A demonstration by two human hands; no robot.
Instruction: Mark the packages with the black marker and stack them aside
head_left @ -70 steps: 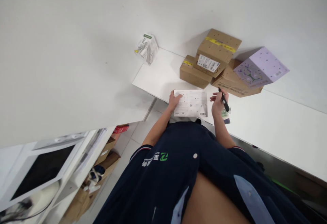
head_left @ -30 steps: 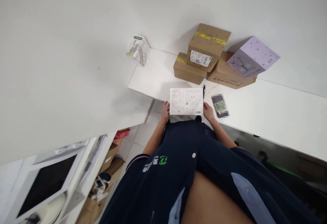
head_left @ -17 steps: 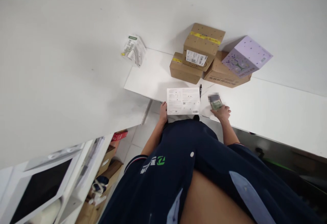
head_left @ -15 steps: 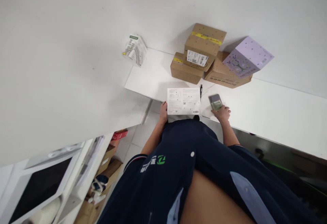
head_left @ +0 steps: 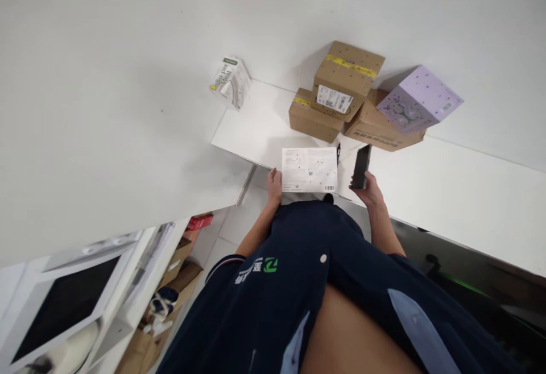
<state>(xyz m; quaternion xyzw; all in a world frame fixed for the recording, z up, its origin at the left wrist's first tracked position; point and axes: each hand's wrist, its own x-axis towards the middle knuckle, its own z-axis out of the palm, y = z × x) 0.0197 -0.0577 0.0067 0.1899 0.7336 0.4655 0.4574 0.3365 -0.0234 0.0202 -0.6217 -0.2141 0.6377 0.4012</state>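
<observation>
A flat white box (head_left: 309, 161) with printed text and a barcode lies level at the front of the white table, its near left corner reaching past the table edge. My left hand (head_left: 275, 186) is closed at the left side of this box, the fingers partly hidden. In my right hand (head_left: 370, 191) is a smartphone (head_left: 362, 165), tilted up with its dark face showing and the fingers wrapped round its lower end. A black pen (head_left: 338, 153) lies between the box and the phone, partly covered by the box.
Behind stand stacked cardboard boxes (head_left: 313, 124) and a lilac box (head_left: 420, 101) on top of one. A white and green package (head_left: 232, 84) is at the table's far left corner. White shelving (head_left: 140, 291) with a microwave (head_left: 68, 311) is at lower left.
My right hand has picked the phone up off the table and turned it, so its dark face shows instead of its back. My left hand and the white box stay together.
</observation>
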